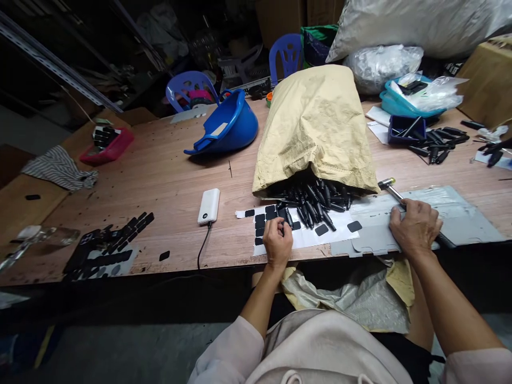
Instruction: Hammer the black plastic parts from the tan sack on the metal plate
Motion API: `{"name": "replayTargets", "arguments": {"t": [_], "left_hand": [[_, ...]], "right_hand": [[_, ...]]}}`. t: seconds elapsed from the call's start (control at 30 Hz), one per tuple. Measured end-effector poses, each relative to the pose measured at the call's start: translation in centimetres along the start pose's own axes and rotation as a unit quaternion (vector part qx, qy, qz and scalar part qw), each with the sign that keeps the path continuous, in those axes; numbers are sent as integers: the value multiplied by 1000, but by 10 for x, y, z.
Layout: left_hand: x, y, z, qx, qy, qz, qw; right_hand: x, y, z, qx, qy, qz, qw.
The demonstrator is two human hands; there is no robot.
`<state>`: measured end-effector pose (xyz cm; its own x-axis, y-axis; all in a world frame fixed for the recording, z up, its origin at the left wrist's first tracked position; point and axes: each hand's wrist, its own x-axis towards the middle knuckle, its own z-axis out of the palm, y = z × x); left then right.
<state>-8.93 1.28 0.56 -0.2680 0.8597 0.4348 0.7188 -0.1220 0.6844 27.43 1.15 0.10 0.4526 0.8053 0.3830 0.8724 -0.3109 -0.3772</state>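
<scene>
My left hand (278,242) rests at the table's front edge with its fingers curled together. A small dark bit shows at the fingertips, too little to name. Under and beside that hand lies a white sheet (306,244) with black rounded rectangular pads (260,225). Just beyond, slim black tube-like parts (310,205) spill in a heap from the mouth of a tan sack (316,122). My right hand (416,226) is wrapped round the handle of a hammer (394,192), over a grey sheet (464,213). The hammer's head points away from me, towards the sack.
A white power bank (208,206) with a cable lies left of the sheet. Behind it a blue basin (240,120) stands tilted. More black parts (440,141) lie by a navy box (406,129) at right. Black strips (128,232) and a pink tray (108,146) are at left.
</scene>
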Motion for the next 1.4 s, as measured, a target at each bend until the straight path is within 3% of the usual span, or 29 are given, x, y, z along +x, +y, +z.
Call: {"name": "replayTargets", "arguments": {"t": [0.07,0.27,0.4,0.47,0.53,0.7,0.8,1.03,1.17,1.27,1.4], "left_hand": [[10,-10,-2,56,-5,-23,998],[21,-17,-3,153,-96,-100,979],[21,-19,-16,133,-61,-99,984],[15,-14,-20,87,-27,-60,994],[3,-1,-17,20,-46,5,999],[-35,50,23,-91,-246,163,951],[-45,66,47,-67,-297,209,929],[-39,53,60,-96,-315,163,930],[-39,49,59,-133,-326,137,926],[-39,52,59,-132,-338,139,922],[-38,55,60,-120,-346,154,918]], "right_hand": [[0,0,0,1,3,-1,1000],[-2,3,4,0,18,-1,1000],[-3,3,6,-20,15,27,999],[-3,2,6,-26,22,26,999],[-3,-1,5,-38,22,29,999],[4,-7,-1,-118,-45,52,991],[2,-6,-8,-122,-60,39,990],[-57,-5,-40,30,-37,32,998],[-102,-22,-60,194,-83,-7,977],[-129,-34,-64,256,-130,-29,957],[-152,-40,-55,289,-137,-66,945]]}}
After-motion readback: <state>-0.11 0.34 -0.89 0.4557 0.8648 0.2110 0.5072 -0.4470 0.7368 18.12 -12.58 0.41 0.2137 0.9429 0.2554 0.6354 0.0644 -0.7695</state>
